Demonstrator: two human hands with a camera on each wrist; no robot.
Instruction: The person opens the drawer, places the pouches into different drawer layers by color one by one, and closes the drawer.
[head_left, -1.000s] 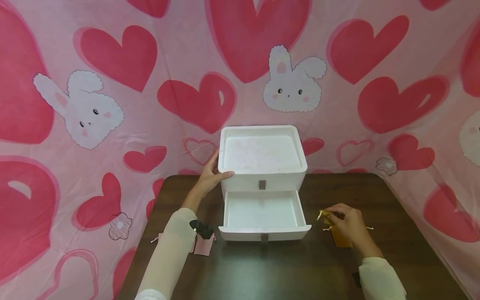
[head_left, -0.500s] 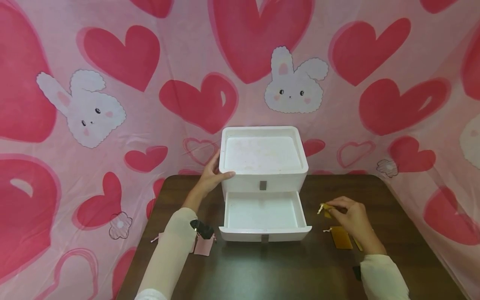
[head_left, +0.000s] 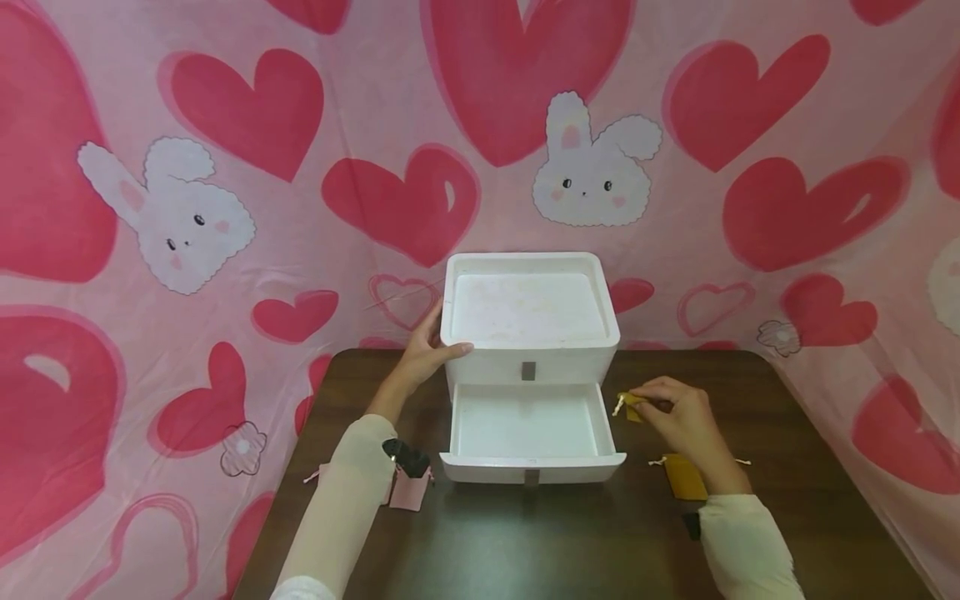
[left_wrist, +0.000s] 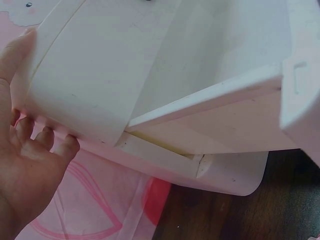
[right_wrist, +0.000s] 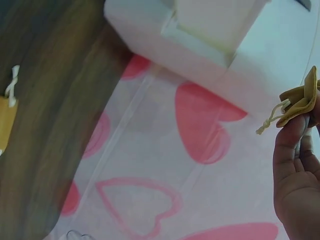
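Note:
My left hand point(head_left: 422, 357) holds the left side of a white drawer unit point(head_left: 573, 362). Its thumb lies over the front corner; in the left wrist view, the fingertips point(left_wrist: 70, 142) bend against the side wall. The unit's lower drawer point(head_left: 532, 473) is pulled out, with bare floor showing. Between thumb and fingers, my right hand point(head_left: 686, 421) pinches a mustard-yellow drawstring pouch point(head_left: 633, 408) above the table, just right of that drawer. The pouch's pale cord point(right_wrist: 270, 120) dangles free in the right wrist view. Another yellow pouch point(head_left: 686, 477) lies below the right hand.
Pink pouches point(head_left: 409, 490) lie on the dark wooden table point(head_left: 525, 550) beside the left forearm, which partly covers them. A pale cord end point(head_left: 742, 462) shows right of the right wrist. Behind the unit hangs a pink heart-and-rabbit cloth point(head_left: 495, 208).
My right hand has lifted the pinched yellow pouch from beside the other one and carried it up and left toward the pulled-out drawer. The left hand stays on the unit.

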